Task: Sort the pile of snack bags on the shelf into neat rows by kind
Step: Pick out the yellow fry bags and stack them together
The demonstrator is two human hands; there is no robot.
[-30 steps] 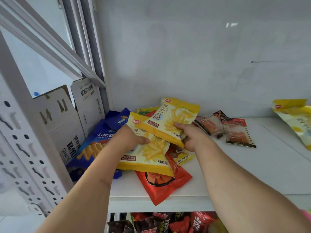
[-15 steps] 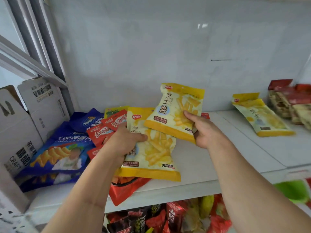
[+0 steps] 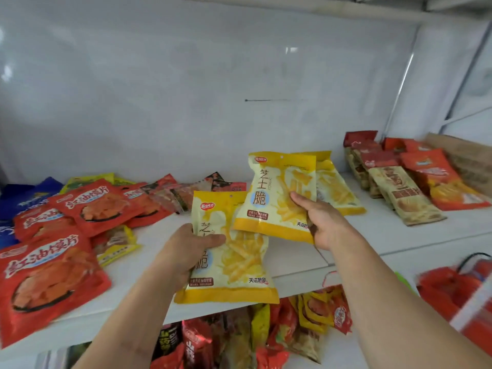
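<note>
My left hand (image 3: 186,251) grips a yellow cheese-stick snack bag (image 3: 237,262) by its left edge, held above the front of the white shelf (image 3: 292,259). My right hand (image 3: 319,222) holds a second yellow bag (image 3: 271,193) of the same kind, higher and to the right, overlapping the first. Just behind it a third yellow bag (image 3: 335,187) lies flat on the shelf. A loose pile of red bags (image 3: 93,206) covers the shelf's left part, with blue bags (image 3: 24,198) at the far left.
On the right stand rows of beige-and-red bags (image 3: 399,193) and orange-red bags (image 3: 442,179), with a cardboard box (image 3: 463,153) behind. Small dark red packets (image 3: 186,190) lie at the back middle. A lower shelf holds mixed snack bags (image 3: 253,336). A red bag (image 3: 452,288) hangs at right.
The view has swung right, away from the left post and cardboard. Both hands carried their yellow bags rightward; the right one now sits in front of the yellow bag lying on the shelf.
</note>
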